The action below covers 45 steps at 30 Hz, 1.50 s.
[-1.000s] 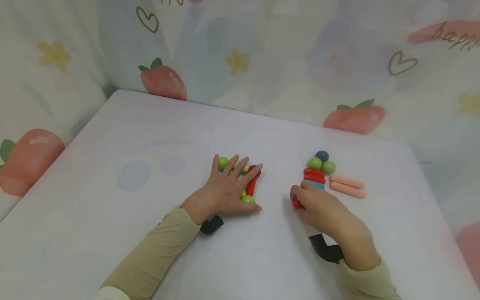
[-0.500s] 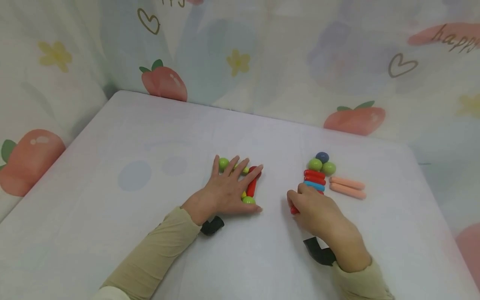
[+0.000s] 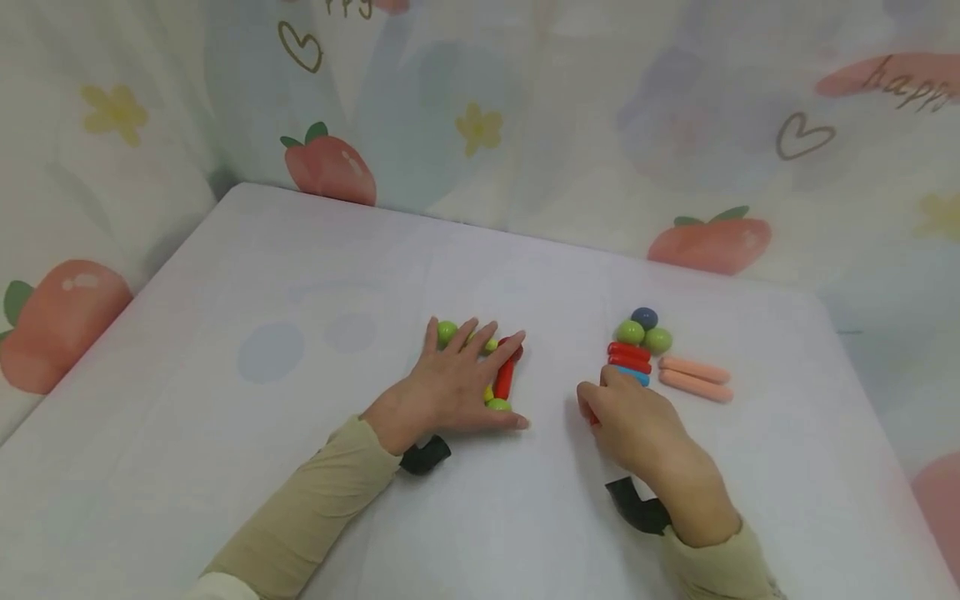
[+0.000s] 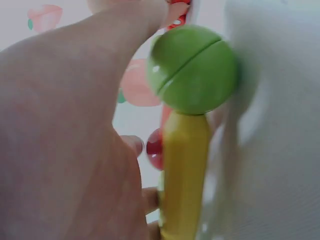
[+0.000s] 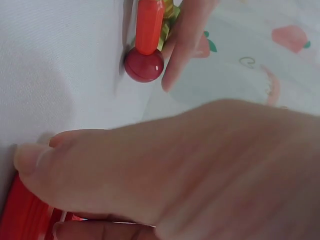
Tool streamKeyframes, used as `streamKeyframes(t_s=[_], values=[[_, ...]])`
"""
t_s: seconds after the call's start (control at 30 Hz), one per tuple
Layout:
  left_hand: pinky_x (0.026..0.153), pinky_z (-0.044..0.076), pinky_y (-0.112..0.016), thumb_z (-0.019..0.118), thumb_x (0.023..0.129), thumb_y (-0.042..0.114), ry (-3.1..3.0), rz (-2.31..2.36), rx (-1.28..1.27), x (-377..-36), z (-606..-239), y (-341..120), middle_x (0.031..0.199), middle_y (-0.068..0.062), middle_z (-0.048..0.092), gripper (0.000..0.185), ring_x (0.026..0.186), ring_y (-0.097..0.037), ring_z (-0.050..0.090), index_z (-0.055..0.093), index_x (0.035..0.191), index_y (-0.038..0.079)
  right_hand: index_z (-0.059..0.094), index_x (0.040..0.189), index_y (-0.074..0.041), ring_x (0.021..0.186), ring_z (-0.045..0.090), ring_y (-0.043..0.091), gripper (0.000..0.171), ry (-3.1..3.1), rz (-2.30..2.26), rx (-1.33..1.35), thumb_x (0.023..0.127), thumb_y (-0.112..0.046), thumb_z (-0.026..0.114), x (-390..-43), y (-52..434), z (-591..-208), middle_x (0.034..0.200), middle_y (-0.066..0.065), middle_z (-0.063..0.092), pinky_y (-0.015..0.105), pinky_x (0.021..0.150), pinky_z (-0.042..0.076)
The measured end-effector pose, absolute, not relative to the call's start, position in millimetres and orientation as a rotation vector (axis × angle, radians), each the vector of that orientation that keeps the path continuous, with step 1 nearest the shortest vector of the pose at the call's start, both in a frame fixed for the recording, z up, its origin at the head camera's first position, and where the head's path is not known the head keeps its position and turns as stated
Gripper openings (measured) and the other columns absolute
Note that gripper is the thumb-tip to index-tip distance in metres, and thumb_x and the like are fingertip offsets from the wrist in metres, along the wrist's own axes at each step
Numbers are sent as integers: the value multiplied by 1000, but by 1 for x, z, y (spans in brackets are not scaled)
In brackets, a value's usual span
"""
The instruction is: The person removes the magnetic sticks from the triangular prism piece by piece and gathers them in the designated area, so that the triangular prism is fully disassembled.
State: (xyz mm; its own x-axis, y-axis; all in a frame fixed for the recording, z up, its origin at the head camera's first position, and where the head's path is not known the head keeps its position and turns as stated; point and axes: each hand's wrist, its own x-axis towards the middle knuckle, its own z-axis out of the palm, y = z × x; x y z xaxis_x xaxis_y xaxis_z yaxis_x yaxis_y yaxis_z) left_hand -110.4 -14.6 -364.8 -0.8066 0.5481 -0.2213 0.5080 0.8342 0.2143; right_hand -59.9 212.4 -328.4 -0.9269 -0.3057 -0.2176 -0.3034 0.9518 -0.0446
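Observation:
My left hand (image 3: 450, 392) lies spread, fingers straight, over a frame of balls and rods. A green ball (image 4: 195, 70) joins a yellow rod (image 4: 185, 175) under the palm; a red rod (image 3: 506, 379) runs to a dark red ball (image 5: 144, 65) past the fingertips. Much of this frame is hidden by the hand. My right hand (image 3: 645, 429), fingers curled, grips a red rod (image 3: 594, 418) at the near end of a row of rods. Red rods (image 3: 628, 352) and a blue rod (image 3: 632, 377) show beyond its knuckles. More red (image 5: 22, 210) shows below the thumb.
Two green balls (image 3: 630, 333) and a dark blue ball (image 3: 644, 317) sit behind the row. Two peach rods (image 3: 694, 377) lie to its right. Black bands (image 3: 426, 456) show at both wrists. A printed curtain (image 3: 570, 133) stands behind the white table (image 3: 337, 250).
My right hand has shifted slightly left and toward me, then back a little, with the red rod at its fingertips. The left hand stays in place over the frame.

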Motion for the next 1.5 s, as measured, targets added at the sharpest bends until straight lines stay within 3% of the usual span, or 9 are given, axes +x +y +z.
streamKeyframes(t_s=[0.17,0.43,0.6,0.77,0.9,1.0,1.1,1.5], values=[[116,12,-70,54,78,82,2702,193,825,-108,-355,-17,166,-3,20,99,153,-31,17,9,158,44,64,92,-12,67,48,16,18,2901,-41,-466,82,-7,78,-60,213,-326,81,5,51,25,55,45],[104,35,-67,61,78,77,2696,142,762,-104,-344,-21,160,-6,31,94,143,-33,33,18,156,47,69,103,-10,67,51,11,25,2995,-133,-599,81,-14,81,-60,213,-326,87,4,58,25,59,49],[98,44,-57,65,85,64,2741,163,717,-104,-346,-20,155,-8,35,88,131,-33,38,18,156,44,69,108,-11,73,58,11,27,2983,-250,-648,83,-15,80,-59,206,-325,96,5,62,29,68,58],[87,53,-48,65,86,61,2794,158,705,-102,-352,-16,150,-9,39,87,124,-33,42,19,157,40,65,116,-11,86,64,14,33,2918,-389,-710,86,-16,78,-59,196,-330,109,5,63,31,75,60],[98,47,-51,64,88,60,2828,163,767,-102,-358,-13,157,-10,33,84,133,-35,39,21,157,38,67,115,-10,93,64,15,34,2901,-427,-767,83,-14,80,-61,190,-338,110,4,63,31,80,60],[113,33,-59,59,92,58,2807,160,863,-104,-363,-12,165,-9,18,81,148,-35,24,18,158,37,68,113,-10,91,62,14,35,2914,-421,-765,81,-12,81,-62,188,-343,106,4,64,30,80,60],[119,21,-63,54,95,58,2770,141,927,-106,-367,-12,168,-6,5,79,154,-32,10,15,159,35,67,113,-10,91,63,15,36,2914,-429,-738,80,-13,82,-64,188,-346,105,3,66,31,81,60],[118,26,-62,44,97,61,2815,-49,973,-105,-374,-8,169,-7,-2,78,154,-27,16,8,160,33,65,110,-11,91,64,17,36,2887,-467,-657,79,-14,83,-67,186,-347,100,2,68,34,82,60]])
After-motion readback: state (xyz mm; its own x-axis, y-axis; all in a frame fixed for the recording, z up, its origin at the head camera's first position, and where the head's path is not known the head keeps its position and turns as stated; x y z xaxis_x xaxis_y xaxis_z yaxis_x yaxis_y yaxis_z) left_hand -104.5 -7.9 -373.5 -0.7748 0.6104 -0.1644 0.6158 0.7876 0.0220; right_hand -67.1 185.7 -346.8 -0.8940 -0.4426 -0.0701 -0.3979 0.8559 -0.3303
